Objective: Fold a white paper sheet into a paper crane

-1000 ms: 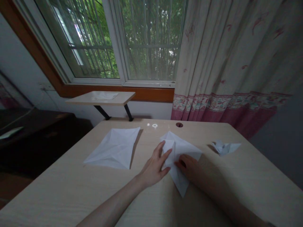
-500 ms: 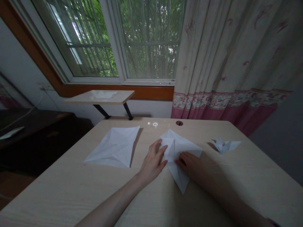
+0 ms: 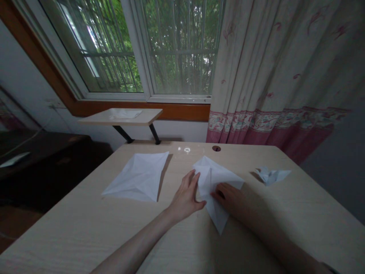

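Note:
A partly folded white sheet of paper [image 3: 219, 173] lies on the desk in front of me, one corner pointing towards me and flaps meeting at a crease near its middle. My left hand [image 3: 186, 194] is at its left edge, thumb and fingers spread, the fingertips touching the paper's side. Curled on the sheet is my right hand [image 3: 232, 199], with thumb and fingers closed together at the middle crease; part of the paper is hidden beneath it. To the right stands a small folded paper figure [image 3: 272, 176] with pointed ends, like a bird.
A creased, unfolded white sheet [image 3: 139, 177] lies on the left of the desk [image 3: 114, 232]. A small raised shelf [image 3: 99, 118] at the back left bears more white paper [image 3: 125, 113]. Behind are a barred window and a curtain [image 3: 256, 68]. A round hole [image 3: 216, 148] is near the back edge.
My left thumb has moved away from the left fingers, slightly down and to the right, so that hand is wider apart. My right hand and the paper stay nearly still.

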{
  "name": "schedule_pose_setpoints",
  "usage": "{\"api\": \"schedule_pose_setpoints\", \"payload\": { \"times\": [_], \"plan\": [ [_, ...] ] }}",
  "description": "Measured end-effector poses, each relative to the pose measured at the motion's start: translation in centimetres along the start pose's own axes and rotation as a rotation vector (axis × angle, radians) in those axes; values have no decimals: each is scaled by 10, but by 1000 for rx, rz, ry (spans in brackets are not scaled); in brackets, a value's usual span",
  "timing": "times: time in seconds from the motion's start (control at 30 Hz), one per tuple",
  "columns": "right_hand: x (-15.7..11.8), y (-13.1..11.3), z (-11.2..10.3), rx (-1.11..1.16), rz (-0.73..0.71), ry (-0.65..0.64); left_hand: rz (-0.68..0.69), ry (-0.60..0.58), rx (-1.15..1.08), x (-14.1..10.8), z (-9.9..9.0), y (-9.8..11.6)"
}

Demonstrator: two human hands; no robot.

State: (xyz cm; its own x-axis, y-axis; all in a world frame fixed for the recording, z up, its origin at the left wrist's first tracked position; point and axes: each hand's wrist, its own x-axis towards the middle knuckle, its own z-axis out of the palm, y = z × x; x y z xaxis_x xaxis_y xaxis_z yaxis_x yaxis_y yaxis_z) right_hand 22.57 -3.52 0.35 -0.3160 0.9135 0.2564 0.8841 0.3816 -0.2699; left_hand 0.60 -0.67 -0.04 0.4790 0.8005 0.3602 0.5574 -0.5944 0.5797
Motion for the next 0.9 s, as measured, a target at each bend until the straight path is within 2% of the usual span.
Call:
{"api": "schedule_pose_setpoints", "payload": {
  "times": [0.13, 0.3, 0.67, 0.9],
  "plan": [
    [1, 5, 6, 7, -10, 26, -27, -46, -10, -1, -1, 1],
    [0, 9, 12, 15, -15, 33, -18, -45, -6, -2, -1, 2],
    [4, 9, 13, -17, 40, 41, 4, 95, 80, -1, 0, 7],
    [5, 9, 12, 29, 62, 27, 10, 94, 106, -2, 0, 9]
  ]
}}
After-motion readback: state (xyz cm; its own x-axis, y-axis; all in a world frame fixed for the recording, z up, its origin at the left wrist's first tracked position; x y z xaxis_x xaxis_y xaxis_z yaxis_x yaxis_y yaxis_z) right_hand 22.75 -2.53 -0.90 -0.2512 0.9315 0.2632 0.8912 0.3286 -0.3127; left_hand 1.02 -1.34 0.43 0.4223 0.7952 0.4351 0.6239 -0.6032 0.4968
